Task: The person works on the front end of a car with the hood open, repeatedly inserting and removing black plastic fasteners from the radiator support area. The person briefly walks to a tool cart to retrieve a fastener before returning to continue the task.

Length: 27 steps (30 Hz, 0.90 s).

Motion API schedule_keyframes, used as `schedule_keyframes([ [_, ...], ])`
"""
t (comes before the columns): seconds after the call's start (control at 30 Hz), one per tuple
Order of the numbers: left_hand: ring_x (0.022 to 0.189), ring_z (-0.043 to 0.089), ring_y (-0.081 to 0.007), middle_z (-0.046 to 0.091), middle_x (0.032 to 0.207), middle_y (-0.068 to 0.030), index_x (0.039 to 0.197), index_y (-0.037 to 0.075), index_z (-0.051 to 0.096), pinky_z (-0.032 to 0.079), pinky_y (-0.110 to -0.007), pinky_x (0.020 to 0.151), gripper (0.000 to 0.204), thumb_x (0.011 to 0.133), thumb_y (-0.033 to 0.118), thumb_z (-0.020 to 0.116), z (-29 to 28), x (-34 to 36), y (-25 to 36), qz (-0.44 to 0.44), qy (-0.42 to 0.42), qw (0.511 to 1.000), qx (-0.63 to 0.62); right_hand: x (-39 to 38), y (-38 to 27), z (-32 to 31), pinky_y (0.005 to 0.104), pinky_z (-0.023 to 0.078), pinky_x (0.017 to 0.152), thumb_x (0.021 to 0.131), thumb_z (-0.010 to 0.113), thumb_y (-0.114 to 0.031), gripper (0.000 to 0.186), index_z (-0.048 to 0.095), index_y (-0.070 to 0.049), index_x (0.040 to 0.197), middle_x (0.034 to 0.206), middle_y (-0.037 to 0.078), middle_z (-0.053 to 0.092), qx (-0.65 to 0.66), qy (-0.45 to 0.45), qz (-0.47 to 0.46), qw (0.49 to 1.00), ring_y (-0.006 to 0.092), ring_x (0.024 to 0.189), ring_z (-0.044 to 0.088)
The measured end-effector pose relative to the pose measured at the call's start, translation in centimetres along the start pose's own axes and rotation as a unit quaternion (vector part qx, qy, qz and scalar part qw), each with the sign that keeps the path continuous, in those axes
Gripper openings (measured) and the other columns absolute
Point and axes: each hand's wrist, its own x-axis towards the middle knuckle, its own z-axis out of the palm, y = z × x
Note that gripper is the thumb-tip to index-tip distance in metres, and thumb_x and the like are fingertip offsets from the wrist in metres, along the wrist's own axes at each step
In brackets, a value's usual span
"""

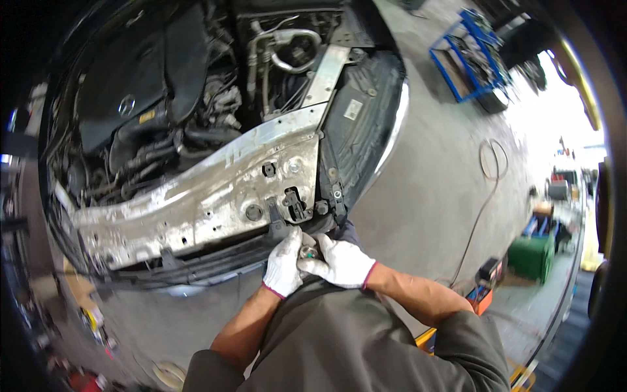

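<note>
Both of my hands wear white work gloves and meet close in front of my body, at the car's front edge. Between the fingers sits a small shiny piece with a green spot (309, 253), too small to name. My left hand (283, 265) closes on it from one side, and my right hand (345, 260) pinches it from the other. Just beyond them lies the car's bare metal front crossmember (196, 219), with holes and a black latch (297, 208). The gloves hide most of the piece.
The open engine bay shows a black engine cover (124, 98) and a looped metal pipe (287, 46). At right stand a blue tool cart (467, 59) and a green box (530, 259). A thin hose (480, 225) snakes over the floor.
</note>
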Motion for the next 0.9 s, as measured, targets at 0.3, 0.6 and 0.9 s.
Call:
schedule_keyframes([
  [0.3,0.089,0.069,-0.0253,0.073,0.104,-0.0116,0.124,0.002,0.065,0.055,-0.037,0.085,0.035,0.103,0.03,0.06,2.7,5.7,-7.1,0.303,0.338,0.863,0.22,5.6,3.5,-11.4,0.0503,0.056,0.078,0.101,0.049,-0.057,0.057,0.066,-0.003,0.108,0.086,0.025,0.07,-0.108,-0.241,-0.183,0.947,0.0433,0.085,0.07],
  [0.6,0.106,0.068,-0.0372,0.072,0.111,-0.0188,0.118,0.008,0.071,0.053,-0.043,0.092,0.035,0.097,0.034,0.059,6.7,5.2,-3.9,0.166,0.452,0.762,0.433,15.0,2.9,-12.7,0.0515,0.053,0.082,0.097,0.053,-0.055,0.055,0.071,-0.004,0.109,0.092,0.024,0.071,-0.315,-0.306,-0.255,0.862,0.0437,0.089,0.068],
  [0.9,0.107,0.067,-0.0389,0.071,0.115,-0.0207,0.126,0.01,0.067,0.053,-0.047,0.091,0.04,0.099,0.037,0.055,7.4,6.6,-4.5,0.201,0.42,0.803,0.372,17.4,2.0,-10.8,0.0525,0.053,0.08,0.099,0.048,-0.055,0.058,0.071,-0.003,0.109,0.091,0.026,0.071,-0.38,-0.344,-0.266,0.816,0.0452,0.087,0.068],
])
